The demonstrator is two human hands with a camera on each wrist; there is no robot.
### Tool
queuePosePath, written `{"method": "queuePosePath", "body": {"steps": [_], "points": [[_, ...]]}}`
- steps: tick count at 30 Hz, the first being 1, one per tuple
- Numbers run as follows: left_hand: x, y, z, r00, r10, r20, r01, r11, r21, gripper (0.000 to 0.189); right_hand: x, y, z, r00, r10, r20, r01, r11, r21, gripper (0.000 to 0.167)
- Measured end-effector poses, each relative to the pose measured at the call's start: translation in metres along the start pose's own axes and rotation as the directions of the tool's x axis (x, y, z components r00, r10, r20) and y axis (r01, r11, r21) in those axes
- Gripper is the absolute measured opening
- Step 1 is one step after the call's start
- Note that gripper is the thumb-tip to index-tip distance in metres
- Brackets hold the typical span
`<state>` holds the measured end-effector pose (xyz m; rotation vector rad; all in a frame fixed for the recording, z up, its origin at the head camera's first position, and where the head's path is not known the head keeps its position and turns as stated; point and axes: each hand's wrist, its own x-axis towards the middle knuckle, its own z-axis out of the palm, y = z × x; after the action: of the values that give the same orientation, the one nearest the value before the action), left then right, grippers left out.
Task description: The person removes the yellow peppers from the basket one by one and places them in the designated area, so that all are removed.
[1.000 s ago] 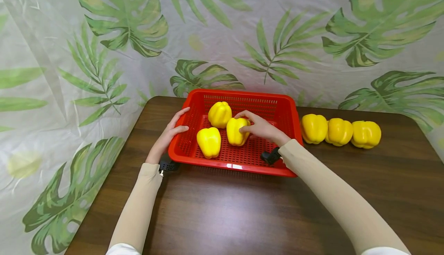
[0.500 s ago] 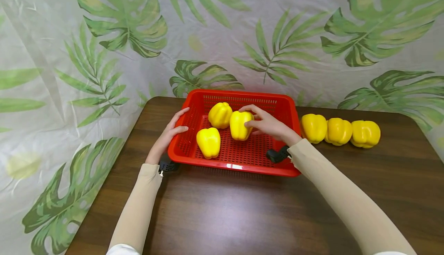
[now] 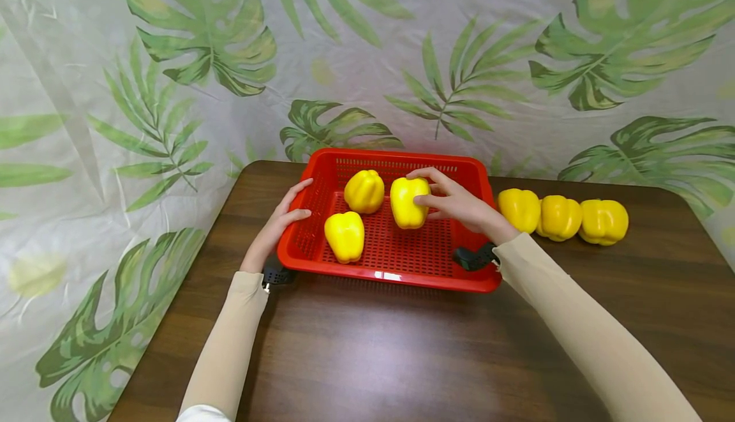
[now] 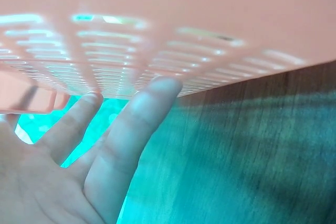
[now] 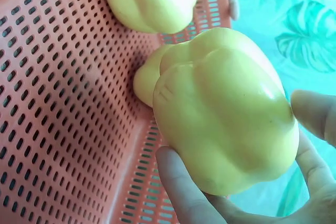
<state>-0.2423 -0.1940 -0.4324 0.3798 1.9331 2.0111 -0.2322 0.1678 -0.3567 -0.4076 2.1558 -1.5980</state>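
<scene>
A yellow bell pepper is in my right hand, thumb and fingers around its sides, raised over the right half of the red basket. The right wrist view shows this bell pepper large between the fingertips. Two more yellow bell peppers lie on the basket floor: one at the back, another toward the front left. My left hand holds the basket's left side, thumb over the rim. Seen from the left wrist, fingers lie against the slotted outer wall.
Right of the basket, three yellow bell peppers stand in a row on the dark wooden table. A leaf-patterned cloth hangs right behind the table's back edge. Slotted basket walls surround the peppers inside.
My right hand has lifted its bell pepper off the basket floor and carried it to the right, away from the other two. The left hand and the basket have stayed in place.
</scene>
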Motion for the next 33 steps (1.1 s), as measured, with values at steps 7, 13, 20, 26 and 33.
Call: {"method": "queuePosePath", "body": {"steps": [7, 13, 20, 26, 33], "points": [[0.0, 0.0, 0.0, 1.0, 0.0, 0.008, 0.0, 1.0, -0.013, 0.062, -0.009, 0.001, -0.01, 1.0, -0.019, -0.013, 0.02, 1.0, 0.013, 0.05], [-0.001, 0.001, 0.001, 1.0, 0.0, 0.001, 0.0, 1.0, -0.004, 0.062, -0.019, 0.001, -0.02, 0.999, -0.015, -0.03, 0.015, 1.0, 0.02, 0.052], [-0.001, 0.001, 0.002, 1.0, -0.004, -0.004, 0.004, 1.0, -0.003, 0.062, -0.035, 0.0, -0.033, 0.998, -0.02, -0.065, 0.021, 1.0, 0.018, 0.053], [-0.001, 0.001, 0.001, 1.0, -0.009, -0.007, 0.009, 1.0, -0.004, 0.062, -0.05, 0.0, -0.044, 0.995, -0.026, -0.1, 0.029, 0.999, 0.029, 0.055], [-0.001, 0.001, 0.001, 1.0, -0.005, -0.006, 0.004, 1.0, -0.013, 0.062, -0.066, -0.001, -0.056, 0.991, -0.027, -0.128, 0.029, 1.0, 0.012, 0.054]]}}
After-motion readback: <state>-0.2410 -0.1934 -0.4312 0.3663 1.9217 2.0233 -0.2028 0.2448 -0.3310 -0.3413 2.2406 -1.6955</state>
